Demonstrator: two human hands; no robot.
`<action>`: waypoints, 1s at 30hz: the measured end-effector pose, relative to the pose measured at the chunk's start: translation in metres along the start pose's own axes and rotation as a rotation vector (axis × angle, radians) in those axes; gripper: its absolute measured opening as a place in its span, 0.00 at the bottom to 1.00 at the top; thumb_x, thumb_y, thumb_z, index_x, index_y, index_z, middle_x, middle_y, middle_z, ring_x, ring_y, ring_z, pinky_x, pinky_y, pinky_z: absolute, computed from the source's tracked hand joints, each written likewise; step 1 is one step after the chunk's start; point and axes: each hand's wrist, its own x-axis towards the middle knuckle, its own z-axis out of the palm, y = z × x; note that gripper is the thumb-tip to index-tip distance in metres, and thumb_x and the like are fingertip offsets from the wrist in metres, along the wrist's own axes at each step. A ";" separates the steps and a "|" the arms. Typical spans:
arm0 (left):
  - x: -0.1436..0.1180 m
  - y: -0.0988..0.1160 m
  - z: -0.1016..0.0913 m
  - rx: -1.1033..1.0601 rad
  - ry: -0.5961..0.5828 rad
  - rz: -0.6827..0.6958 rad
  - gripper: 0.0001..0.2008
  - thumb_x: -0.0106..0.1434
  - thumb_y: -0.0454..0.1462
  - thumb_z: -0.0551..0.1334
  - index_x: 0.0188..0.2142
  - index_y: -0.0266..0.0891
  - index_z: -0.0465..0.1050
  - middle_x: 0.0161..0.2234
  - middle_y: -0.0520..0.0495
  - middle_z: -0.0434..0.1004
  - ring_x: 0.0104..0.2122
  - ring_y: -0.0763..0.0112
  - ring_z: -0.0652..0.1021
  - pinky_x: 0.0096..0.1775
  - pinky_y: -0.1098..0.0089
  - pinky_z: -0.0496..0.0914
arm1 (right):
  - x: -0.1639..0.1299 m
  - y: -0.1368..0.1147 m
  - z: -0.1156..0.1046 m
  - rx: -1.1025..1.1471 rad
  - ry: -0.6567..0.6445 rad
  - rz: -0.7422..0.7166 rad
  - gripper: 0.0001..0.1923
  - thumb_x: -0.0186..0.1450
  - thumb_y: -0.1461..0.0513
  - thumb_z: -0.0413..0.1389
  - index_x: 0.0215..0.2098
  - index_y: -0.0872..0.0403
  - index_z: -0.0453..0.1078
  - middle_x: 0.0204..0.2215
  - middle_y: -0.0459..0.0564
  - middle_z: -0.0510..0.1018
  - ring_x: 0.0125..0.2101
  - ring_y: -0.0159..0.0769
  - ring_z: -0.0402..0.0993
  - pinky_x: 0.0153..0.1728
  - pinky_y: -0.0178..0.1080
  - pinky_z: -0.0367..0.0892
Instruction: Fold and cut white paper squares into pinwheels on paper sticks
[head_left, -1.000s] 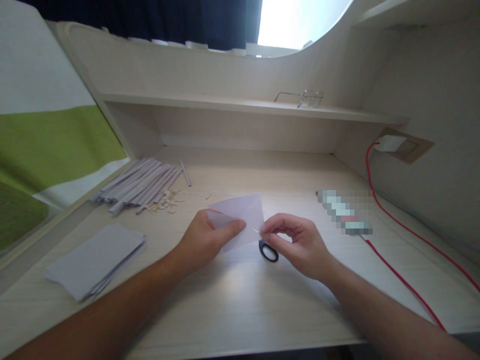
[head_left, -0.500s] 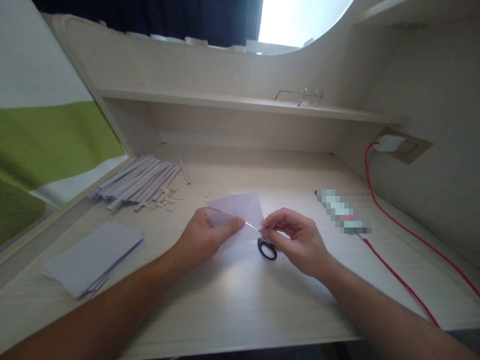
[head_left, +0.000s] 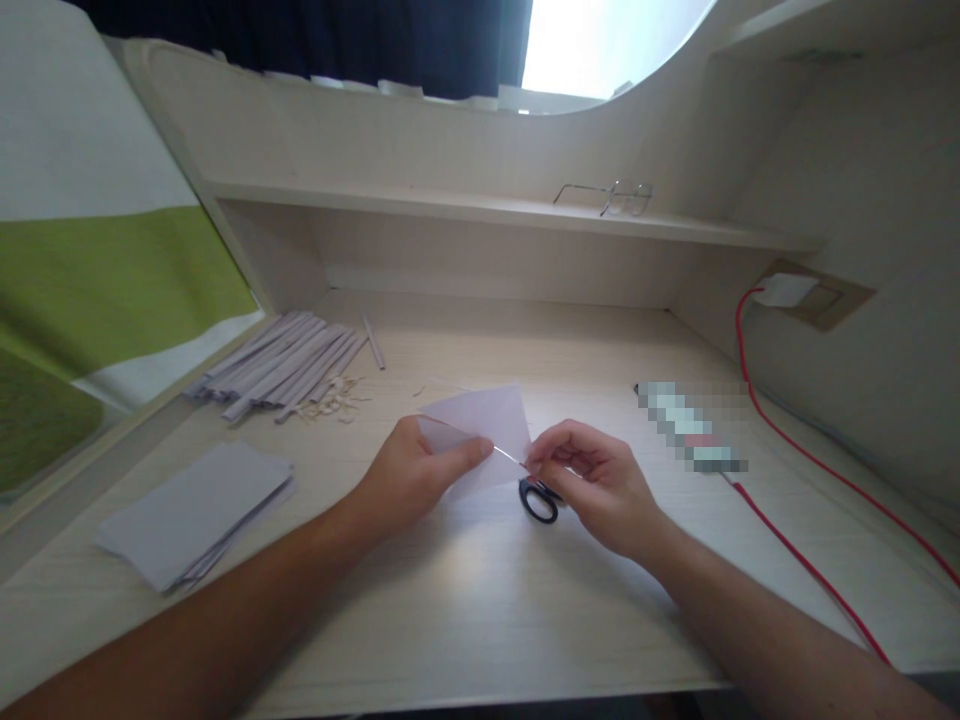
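Note:
Between the thumb and fingers of my left hand [head_left: 409, 465] is a white sheet of paper [head_left: 495, 415], partly curled over and raised above the desk. A thin light-coloured rod [head_left: 510, 456] runs along the paper's fold, from the left thumb across to the right fingertips. My right hand [head_left: 592, 480] pinches the rod's near end, which looks reddish, at the paper's right corner. Below that hand lies a pair of scissors [head_left: 538, 503]; one black handle loop shows and the rest is mostly hidden.
At the left are a stack of white paper [head_left: 199, 510], a pile of rolled paper sticks [head_left: 289, 360] and pale loose scraps [head_left: 334, 398]. One paper stick [head_left: 373, 342] lies apart. Rightward are a blurred-out phone-like device [head_left: 690, 428] and a red cable [head_left: 814, 575]. Glasses [head_left: 626, 198] rest on the shelf.
The whole view has shifted slightly, with everything appearing a little farther right. Both hands keep the same hold on the paper and the rod.

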 end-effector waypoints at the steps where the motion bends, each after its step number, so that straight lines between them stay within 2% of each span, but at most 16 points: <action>1: 0.000 0.000 0.000 0.010 -0.005 -0.004 0.11 0.59 0.44 0.69 0.30 0.37 0.80 0.27 0.50 0.80 0.26 0.69 0.76 0.30 0.71 0.69 | 0.000 0.000 0.000 -0.002 0.000 0.001 0.03 0.65 0.67 0.61 0.34 0.53 0.76 0.30 0.46 0.78 0.31 0.34 0.75 0.34 0.37 0.69; 8: 0.000 0.002 0.000 -0.008 -0.034 -0.013 0.11 0.58 0.43 0.69 0.27 0.37 0.78 0.24 0.52 0.77 0.24 0.72 0.74 0.28 0.73 0.67 | 0.001 -0.002 0.002 -0.005 0.003 -0.006 0.02 0.65 0.65 0.62 0.35 0.53 0.74 0.29 0.46 0.77 0.31 0.34 0.74 0.33 0.37 0.68; 13: -0.001 0.003 0.002 -0.021 -0.032 -0.007 0.11 0.58 0.43 0.69 0.28 0.37 0.79 0.25 0.52 0.78 0.25 0.71 0.74 0.29 0.73 0.68 | 0.000 0.001 0.004 0.017 0.051 0.018 0.05 0.65 0.64 0.64 0.35 0.52 0.71 0.28 0.43 0.74 0.29 0.32 0.71 0.31 0.36 0.67; 16: 0.001 0.001 0.001 -0.045 -0.025 -0.006 0.10 0.57 0.43 0.70 0.30 0.37 0.80 0.26 0.51 0.80 0.26 0.71 0.75 0.30 0.72 0.69 | 0.000 0.000 0.003 -0.007 0.057 0.017 0.05 0.65 0.63 0.64 0.37 0.51 0.71 0.30 0.44 0.75 0.30 0.33 0.72 0.31 0.37 0.67; 18: 0.004 -0.001 -0.003 -0.058 0.008 -0.010 0.10 0.56 0.43 0.71 0.31 0.37 0.80 0.28 0.50 0.81 0.28 0.68 0.77 0.32 0.70 0.71 | 0.002 -0.002 -0.001 -0.108 0.048 0.026 0.04 0.65 0.62 0.62 0.37 0.51 0.72 0.29 0.45 0.77 0.30 0.34 0.73 0.30 0.37 0.67; 21: 0.010 -0.002 -0.010 -0.110 0.063 -0.032 0.13 0.55 0.43 0.71 0.34 0.36 0.81 0.32 0.46 0.83 0.30 0.64 0.79 0.33 0.68 0.72 | 0.007 -0.007 -0.010 -0.381 0.027 0.077 0.04 0.65 0.61 0.61 0.32 0.52 0.74 0.25 0.45 0.77 0.26 0.34 0.71 0.28 0.37 0.63; 24: 0.015 -0.001 -0.016 -0.207 0.103 -0.030 0.14 0.54 0.42 0.71 0.37 0.36 0.81 0.35 0.45 0.85 0.33 0.62 0.81 0.35 0.67 0.73 | 0.011 -0.013 -0.021 -0.602 -0.111 0.174 0.09 0.63 0.58 0.63 0.28 0.53 0.75 0.24 0.47 0.78 0.25 0.35 0.71 0.26 0.37 0.60; 27: 0.017 0.000 -0.017 -0.276 0.131 -0.017 0.13 0.52 0.41 0.72 0.37 0.38 0.81 0.35 0.46 0.85 0.33 0.62 0.82 0.36 0.67 0.73 | 0.012 -0.015 -0.028 -0.717 -0.259 0.272 0.09 0.59 0.56 0.67 0.26 0.52 0.78 0.24 0.50 0.80 0.24 0.36 0.71 0.23 0.37 0.57; 30: 0.017 0.000 -0.016 -0.315 0.125 -0.010 0.13 0.52 0.40 0.72 0.37 0.38 0.81 0.35 0.47 0.85 0.33 0.63 0.82 0.37 0.67 0.74 | 0.010 -0.013 -0.029 -0.805 -0.290 0.323 0.07 0.56 0.57 0.69 0.25 0.52 0.79 0.23 0.52 0.80 0.22 0.37 0.70 0.22 0.37 0.54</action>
